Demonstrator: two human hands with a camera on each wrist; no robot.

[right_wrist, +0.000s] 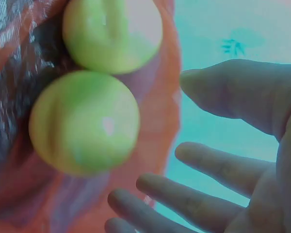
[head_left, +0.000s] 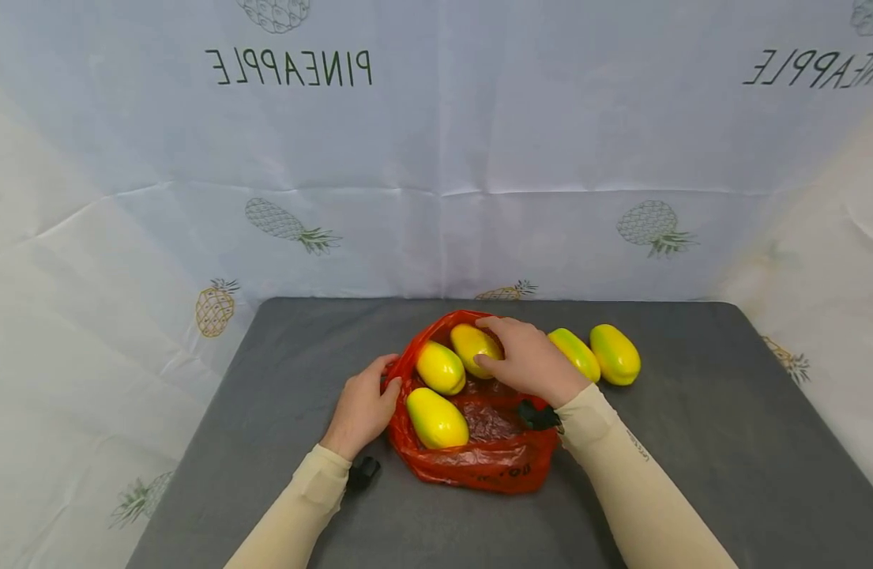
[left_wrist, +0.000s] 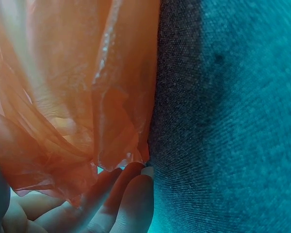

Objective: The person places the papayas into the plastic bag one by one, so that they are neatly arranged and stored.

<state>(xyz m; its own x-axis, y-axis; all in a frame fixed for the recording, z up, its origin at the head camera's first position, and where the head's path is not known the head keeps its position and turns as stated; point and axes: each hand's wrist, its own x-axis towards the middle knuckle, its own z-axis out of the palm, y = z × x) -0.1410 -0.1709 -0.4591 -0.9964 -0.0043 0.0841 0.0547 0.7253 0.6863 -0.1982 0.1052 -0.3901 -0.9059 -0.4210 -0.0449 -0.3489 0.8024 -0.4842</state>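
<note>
Backdrop: pale cloth point(head_left: 479, 142) with pineapple print and mirror-reversed PINEAPPLE lettering point(head_left: 288, 68), hanging behind a dark grey desk point(head_left: 692, 442). Near the middle of the desk: red plastic bag point(head_left: 472, 468), mouth gaping upward, walls crumpled, dark printing on the near side too creased to read. Inside the bag, three glossy yellow, mango-shaped fruits: front fruit point(head_left: 437, 419) by the near left wall; left fruit point(head_left: 440, 368) behind it; rear fruit point(head_left: 473, 350) just beside the latter. On the desk, right of the bag: inner loose fruit point(head_left: 575, 356) and outer loose fruit point(head_left: 615, 356), side by side, the former partly hidden by the right grip point(head_left: 532, 356).

In the way, head view: bag's far right rim covered by the right grip; black right wrist camera point(head_left: 538, 416) across the bag's right part. Black left wrist camera point(head_left: 363, 472) near the bag's left side.

Left grip point(head_left: 363, 403): at the bag's left rim, thin film pinched between thumb and fingers. Right grip: over the bag's mouth near the rear fruit, thumb and fingers spread wide, nothing held. Contact with the bag's rim: cannot tell.
</note>
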